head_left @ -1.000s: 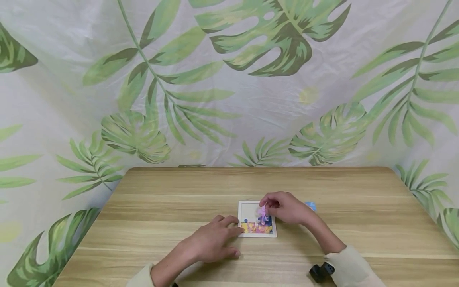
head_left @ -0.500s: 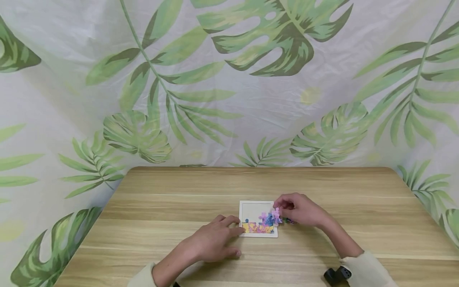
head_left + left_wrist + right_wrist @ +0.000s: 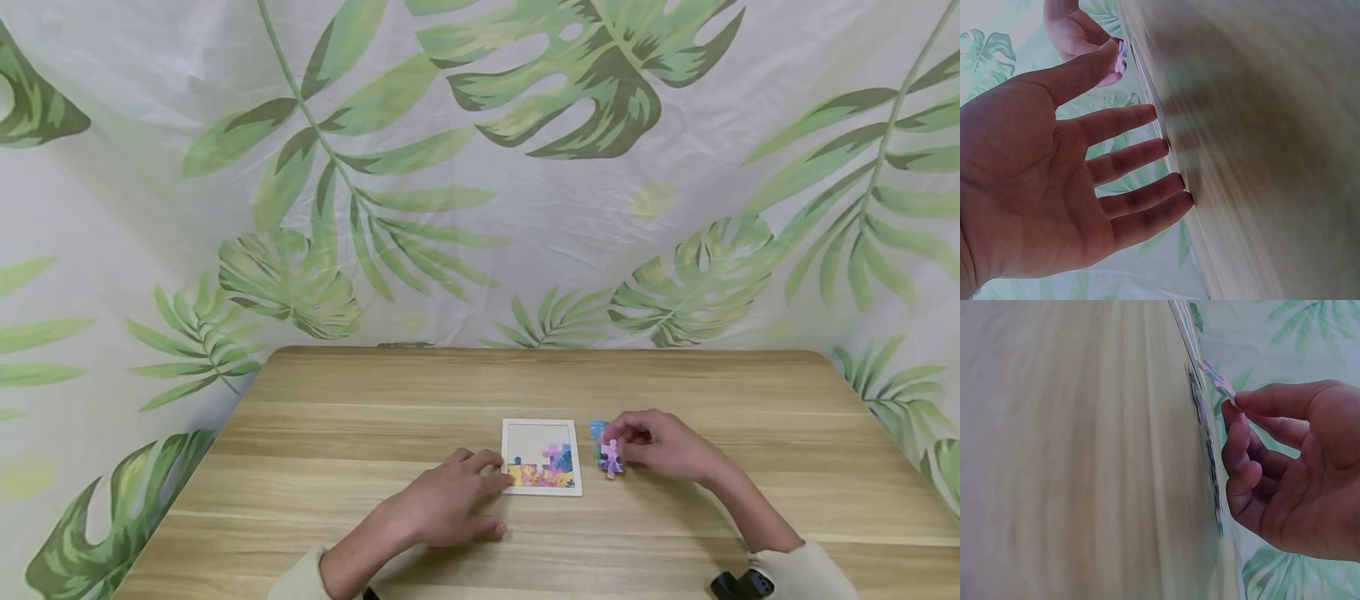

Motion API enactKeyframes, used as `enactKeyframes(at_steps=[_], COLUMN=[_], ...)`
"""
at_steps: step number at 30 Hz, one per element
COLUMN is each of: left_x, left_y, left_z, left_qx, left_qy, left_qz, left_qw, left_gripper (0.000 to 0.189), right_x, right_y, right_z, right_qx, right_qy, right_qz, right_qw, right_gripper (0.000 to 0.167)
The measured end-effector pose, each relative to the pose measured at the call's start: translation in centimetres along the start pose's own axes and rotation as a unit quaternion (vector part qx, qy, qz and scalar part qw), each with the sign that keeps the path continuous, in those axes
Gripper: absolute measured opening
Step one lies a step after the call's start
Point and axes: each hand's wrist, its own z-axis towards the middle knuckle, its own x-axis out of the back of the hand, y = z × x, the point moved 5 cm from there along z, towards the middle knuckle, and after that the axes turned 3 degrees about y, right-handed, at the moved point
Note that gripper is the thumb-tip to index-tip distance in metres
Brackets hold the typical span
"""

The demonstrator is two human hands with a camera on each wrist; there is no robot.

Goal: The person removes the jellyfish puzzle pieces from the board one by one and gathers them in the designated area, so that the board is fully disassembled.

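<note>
A white puzzle frame (image 3: 528, 440) lies flat on the wood-grained table (image 3: 360, 433), partly filled: a yellow-and-pink row of pieces (image 3: 534, 476) runs along its near side, and pink-and-blue pieces (image 3: 558, 457) sit above that row against its right side, while the far part shows its pale backing. At the frame's left edge is the left hand (image 3: 453, 500), its fingers extended and slightly spread, fingertips touching the border, thumb held apart nearer the person. Just right of the frame, the right hand (image 3: 663, 446) pinches a pink-and-purple puzzle piece (image 3: 611, 457) between thumb and forefinger, the piece tilted and raised off the table, its other fingers curled in toward the palm. Loose blue and green pieces (image 3: 597, 428) lie beside the frame on its right, partly hidden by that hand and the pinched piece; their number cannot be told. Nearer the person than the frame, a black device (image 3: 742, 585) shows beside the right, pale sleeve (image 3: 806, 571). Beyond the frame and the table hangs leaf-printed cloth (image 3: 450, 167).
</note>
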Motion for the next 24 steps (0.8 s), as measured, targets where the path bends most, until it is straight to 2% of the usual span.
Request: enactKeyframes(at_steps=[13,24], left_x=[0.0,0.0], left_y=[0.0,0.0], left_z=[-0.1,0.0], left_qx=[-0.002,0.002], left_qy=[0.000,-0.003], left_qz=[0.002,-0.002], left_qw=[1.0000,1.0000], left_gripper=[0.059,0.059], right_x=[1.7,1.9], right_y=[1.2,1.8], right_z=[-2.0,-1.9], right_qx=[-0.010,-0.008], right_qy=[0.015,0.014], right_qz=[0.008,0.000], right_qw=[0.9998,0.9999], right_gripper=[0.017,0.016])
